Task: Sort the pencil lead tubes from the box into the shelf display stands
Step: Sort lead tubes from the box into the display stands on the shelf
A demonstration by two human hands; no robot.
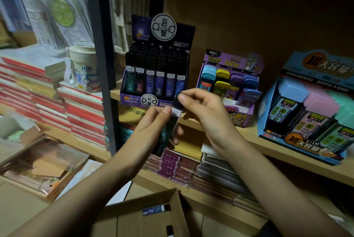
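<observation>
You are holding a slim pencil lead tube with a black cap, a white label band and a dark teal star-patterned body. It is nearly upright in front of the wooden shelf. Your left hand is gripping its lower body, and your right hand is pinching the cap. The purple constellation display stand is standing just behind. The brown cardboard box below is holding a blue tube.

On the wooden shelf, the dark constellation display stand stands left of the purple cardboard display stand; the brown cardboard box lies below.
</observation>
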